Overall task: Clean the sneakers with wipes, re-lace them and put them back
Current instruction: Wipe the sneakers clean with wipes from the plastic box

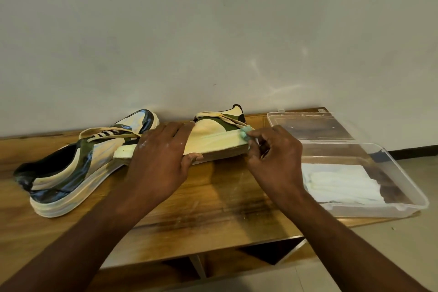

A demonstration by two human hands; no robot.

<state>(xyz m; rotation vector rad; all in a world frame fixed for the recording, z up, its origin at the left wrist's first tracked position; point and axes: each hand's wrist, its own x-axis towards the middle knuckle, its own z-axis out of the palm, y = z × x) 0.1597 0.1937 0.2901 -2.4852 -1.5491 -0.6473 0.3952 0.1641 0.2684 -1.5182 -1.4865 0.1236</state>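
**Wiping the sole edge of a tipped sneaker**

Wooden surface [213, 199] runs along a pale wall, carrying two cream, olive and black sneakers. One sneaker [71, 166] stands on its sole at the left, heel toward the camera, its loose cream laces [106, 131] draped over the tongue. The other sneaker [213, 135] lies tipped on its side just beside it, brown outsole facing the viewer. Left hand [161, 156] holds this tipped shoe, fingers spread over the upper and thumb pressed under the sole. Right hand [275, 159] has its fingers curled, pinching a small pale green wipe [245, 134] against the cream sole edge near the heel. At the right, touching the surface's end, sits an open clear plastic box [403, 182] with folded white wipes [341, 184] inside, its lid [308, 125] laid back toward the wall
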